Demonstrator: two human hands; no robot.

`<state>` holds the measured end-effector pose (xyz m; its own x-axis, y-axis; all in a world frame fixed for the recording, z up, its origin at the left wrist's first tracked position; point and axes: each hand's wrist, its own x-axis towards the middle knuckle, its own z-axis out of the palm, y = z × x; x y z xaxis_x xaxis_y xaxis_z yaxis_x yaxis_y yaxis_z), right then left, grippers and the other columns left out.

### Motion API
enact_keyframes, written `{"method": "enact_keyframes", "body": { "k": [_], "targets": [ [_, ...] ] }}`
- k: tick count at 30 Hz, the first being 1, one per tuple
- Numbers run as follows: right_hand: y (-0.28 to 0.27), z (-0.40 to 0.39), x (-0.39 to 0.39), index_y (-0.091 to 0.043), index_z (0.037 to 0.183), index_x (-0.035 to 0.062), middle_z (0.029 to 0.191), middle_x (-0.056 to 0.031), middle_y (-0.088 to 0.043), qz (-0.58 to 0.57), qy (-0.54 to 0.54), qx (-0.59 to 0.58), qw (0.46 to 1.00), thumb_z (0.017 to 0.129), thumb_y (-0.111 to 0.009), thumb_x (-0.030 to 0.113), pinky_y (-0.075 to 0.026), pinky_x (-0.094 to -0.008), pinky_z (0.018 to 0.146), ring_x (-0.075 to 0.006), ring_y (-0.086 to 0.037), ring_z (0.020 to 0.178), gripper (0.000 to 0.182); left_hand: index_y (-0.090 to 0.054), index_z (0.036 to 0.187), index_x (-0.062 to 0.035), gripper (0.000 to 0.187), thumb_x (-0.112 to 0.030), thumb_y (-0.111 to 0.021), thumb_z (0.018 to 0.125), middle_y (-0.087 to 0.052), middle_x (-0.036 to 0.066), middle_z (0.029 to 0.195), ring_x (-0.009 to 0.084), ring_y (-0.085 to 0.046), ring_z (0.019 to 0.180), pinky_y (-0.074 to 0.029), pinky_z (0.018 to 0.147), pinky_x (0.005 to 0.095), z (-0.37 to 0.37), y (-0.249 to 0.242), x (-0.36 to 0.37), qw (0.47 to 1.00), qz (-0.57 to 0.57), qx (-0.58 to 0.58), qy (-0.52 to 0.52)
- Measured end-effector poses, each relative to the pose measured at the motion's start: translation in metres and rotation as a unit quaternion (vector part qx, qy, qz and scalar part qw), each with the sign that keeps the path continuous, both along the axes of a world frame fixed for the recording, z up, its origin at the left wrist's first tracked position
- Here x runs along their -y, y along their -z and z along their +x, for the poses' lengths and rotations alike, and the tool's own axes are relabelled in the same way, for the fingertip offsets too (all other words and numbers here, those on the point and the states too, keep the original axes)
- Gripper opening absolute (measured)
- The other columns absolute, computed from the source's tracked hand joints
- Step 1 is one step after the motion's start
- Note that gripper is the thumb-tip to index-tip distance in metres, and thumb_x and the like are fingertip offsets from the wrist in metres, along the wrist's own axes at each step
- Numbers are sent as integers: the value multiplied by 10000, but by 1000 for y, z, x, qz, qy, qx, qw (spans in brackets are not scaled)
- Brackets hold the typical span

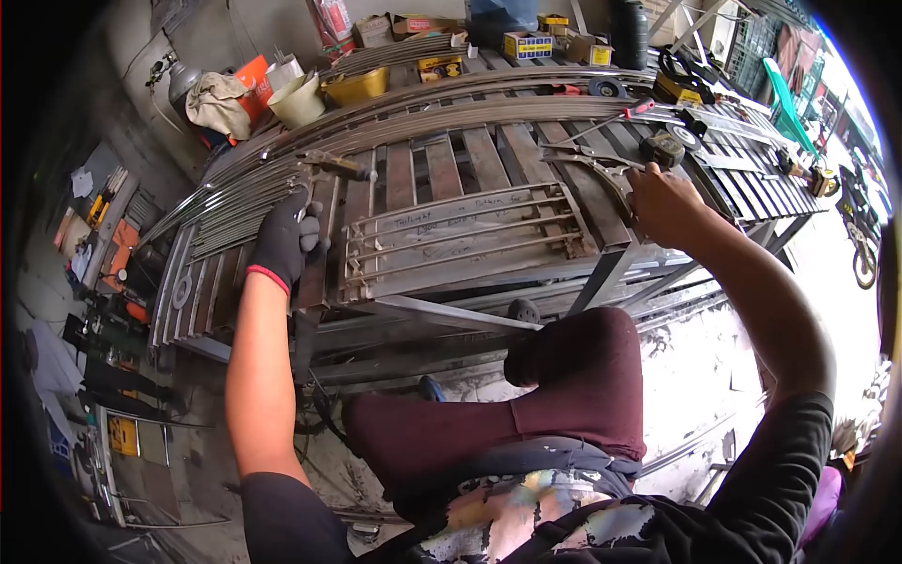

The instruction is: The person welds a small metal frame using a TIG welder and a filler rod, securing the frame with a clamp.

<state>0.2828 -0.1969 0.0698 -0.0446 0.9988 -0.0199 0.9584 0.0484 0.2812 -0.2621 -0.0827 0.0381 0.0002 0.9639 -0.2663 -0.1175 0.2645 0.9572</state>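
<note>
My left hand [287, 240], in a dark glove with a red cuff, is over the near ends of a bundle of thin metal rods [249, 221]. Its fingers are curled; whatever they hold is hidden. Just beyond it lies a hammer-like tool [338, 166]. Bare, my right hand [662, 205] is closed round the handles of metal pliers [606, 179] at the bench's right part. Between my hands, a marked metal plate [451, 226] with handwriting lies on the slats, with several thin rods [460, 237] running lengthwise across it.
The slatted metal bench [479, 155] carries long rods at the back. A tape measure [662, 148], a red-handled screwdriver [639, 109] and a grinding disc [684, 137] lie right. Tubs [299, 99] and small boxes [528, 44] stand behind. My knees are close below the front edge.
</note>
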Motion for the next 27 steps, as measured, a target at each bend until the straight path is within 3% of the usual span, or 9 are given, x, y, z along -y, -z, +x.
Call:
{"method": "enact_keyframes", "body": {
  "k": [3, 7, 8, 10, 11, 13, 18, 22, 27],
  "targets": [
    [-11, 8, 30, -618, 1256, -48, 1153, -291, -710, 48, -22, -5, 999, 1028, -709, 231, -626, -496, 856, -421, -767, 1024, 372, -681, 1003, -100, 429, -521, -622, 1058, -456, -81, 600, 99, -405, 468, -488, 556, 308, 27, -1, -17, 998, 10, 63, -3],
    [-42, -14, 73, -705, 1089, -46, 894, -267, -763, -13, 16, -52, 998, 1028, -736, 325, -599, -516, 843, -435, -776, 955, 378, -726, 1178, -25, 556, -544, -542, 1099, -600, 33, 667, 174, -555, 516, -512, 558, 357, 64, -32, -32, 971, 15, -206, 120],
    [-39, -11, 84, -703, 1064, -36, 899, -256, -756, -34, 5, -68, 997, 994, -791, 337, -571, -541, 823, -449, -757, 919, 389, -729, 1177, -42, 537, -541, -549, 1094, -612, 61, 678, 219, -598, 564, -527, 585, 388, 64, -31, -37, 865, 208, -448, 87],
    [-36, -13, 114, -741, 1081, -5, 901, -236, -769, -111, 15, -105, 988, 1002, -771, 368, -580, -535, 830, -441, -761, 920, 383, -735, 1175, -76, 498, -534, -564, 1083, -635, 119, 700, 308, -684, 659, -559, 638, 450, 83, -42, -32, 396, 521, -756, -3],
    [-28, -12, 126, -757, 1048, -14, 926, -253, -772, -173, 29, -122, 977, 1024, -732, 349, -590, -523, 834, -441, -762, 953, 365, -731, 1224, -125, 437, -509, -589, 1074, -720, 155, 841, 394, -737, 816, -579, 728, 508, 95, -53, -16, 401, 507, -762, 32],
    [11, 2, 153, -779, 991, -19, 954, -277, -773, -259, 43, -173, 949, 1045, -674, 307, -601, -510, 837, -444, -761, 988, 346, -693, 1304, -101, 418, -442, -662, 1063, -759, 157, 938, 371, -750, 821, -596, 746, 465, 139, -80, 35, 646, 448, -610, 97],
    [189, 80, 213, -796, 1213, 103, 1008, -204, -805, -366, 34, -173, 914, 1002, -656, 239, -601, -497, 909, -399, -774, 1000, 287, -521, 1577, -22, 873, -538, -797, 927, -629, 228, 1470, 393, -596, 1366, -500, 1142, 481, 168, -18, 79, 591, 515, -577, 229],
    [129, 13, 208, -740, 1272, 49, 997, -236, -793, -193, 64, -321, 925, 1010, -719, 240, -592, -521, 903, -431, -764, 980, 325, -501, 1587, -22, 945, -651, -727, 919, -575, 221, 1539, 411, -531, 1392, -454, 1183, 499, 182, 2, 94, 562, 480, -626, 249],
    [105, -63, 157, -663, 1332, 41, 1331, -163, -622, 123, -287, -274, 910, 967, -739, 218, -464, -507, 1078, -336, -612, 1221, 413, -493, 1585, 3, 899, -578, -748, 948, -636, 231, 1460, 431, -626, 1298, -515, 1114, 518, 176, 13, 70, 545, 528, -600, 254]
  ]
}}
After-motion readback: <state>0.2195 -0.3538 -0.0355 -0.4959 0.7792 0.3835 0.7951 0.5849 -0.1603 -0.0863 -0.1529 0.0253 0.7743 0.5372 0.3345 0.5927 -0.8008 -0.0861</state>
